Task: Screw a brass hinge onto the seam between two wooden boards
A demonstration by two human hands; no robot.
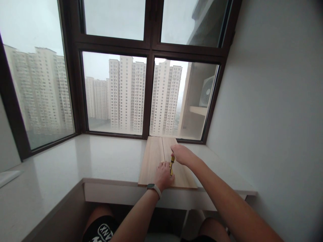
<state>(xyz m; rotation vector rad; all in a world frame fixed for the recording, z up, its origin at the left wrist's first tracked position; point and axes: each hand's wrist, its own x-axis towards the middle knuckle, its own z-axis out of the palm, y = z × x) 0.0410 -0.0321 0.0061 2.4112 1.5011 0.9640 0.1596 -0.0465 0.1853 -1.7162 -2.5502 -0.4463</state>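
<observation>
A pale wooden board [151, 158] with a thin dark line running down from its far edge lies on the white counter. My right hand [182, 154] is closed round the upper end of a slim yellow-and-black hand tool [172, 159], held steeply over the board; its exact kind is too small to tell. Just below, my left hand [164, 174] rests on the board near its front edge, fingers bent. A small yellow piece [171, 169] shows between its thumb and fingers, at the tool's lower end. Whether this piece belongs to the tool is unclear. A watch [154, 190] is on my left wrist.
The white counter [113, 158] runs along dark-framed windows [148, 94], and the board reaches almost to the frame. A plain wall [267, 101] stands on the right. My legs are under the counter's front edge [113, 182]. A white object [8, 176] lies at far left.
</observation>
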